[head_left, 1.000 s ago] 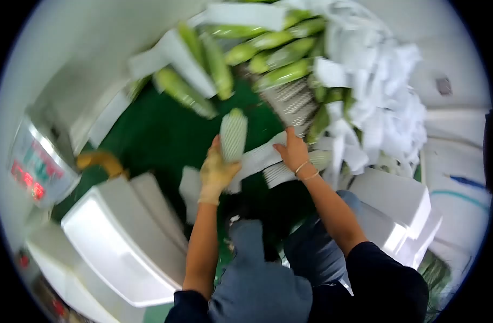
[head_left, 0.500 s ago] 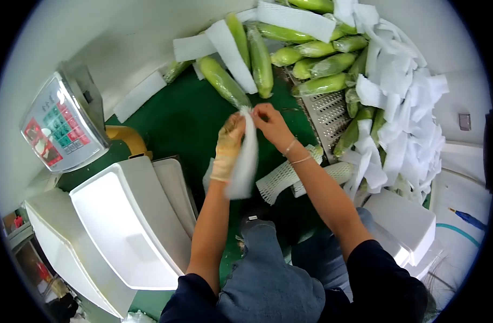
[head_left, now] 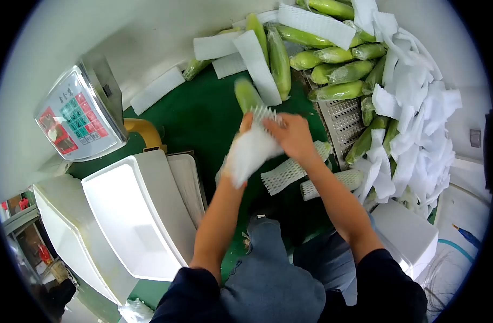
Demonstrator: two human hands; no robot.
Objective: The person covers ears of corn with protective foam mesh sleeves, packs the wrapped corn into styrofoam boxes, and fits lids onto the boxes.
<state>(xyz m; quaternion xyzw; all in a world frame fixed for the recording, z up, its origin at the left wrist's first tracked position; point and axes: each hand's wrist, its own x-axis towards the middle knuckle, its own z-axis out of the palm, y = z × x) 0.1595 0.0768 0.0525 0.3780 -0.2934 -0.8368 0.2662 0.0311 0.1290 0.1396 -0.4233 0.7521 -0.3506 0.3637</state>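
Observation:
A long light-green vegetable (head_left: 247, 97) points away from me, its upper end blurred. A white foam net sleeve (head_left: 252, 153), also blurred, lies around or over its near end; I cannot tell which. My left hand (head_left: 246, 124), in a pale glove, is closed around the vegetable's near part and mostly hidden behind the foam. The fingers of my right hand (head_left: 294, 134) are bent and pinch the sleeve's fringed upper edge from the right. Two more net sleeves, one flattened (head_left: 284, 175) and one rounder (head_left: 332, 184), lie near my right forearm.
Film-wrapped green vegetables (head_left: 340, 90) lie beside a perforated metal tray (head_left: 340, 118) and along the back. Flat white foam sleeves (head_left: 413, 118) are heaped at right. A scale (head_left: 79, 116) and white bins (head_left: 128, 215) stand at left, above the green surface (head_left: 187, 107).
The foam sleeve, hanging narrow and straight between my hands before, is now spread wider at the vegetable's near end. My right hand has moved onto its edge. The whole view has shifted slightly.

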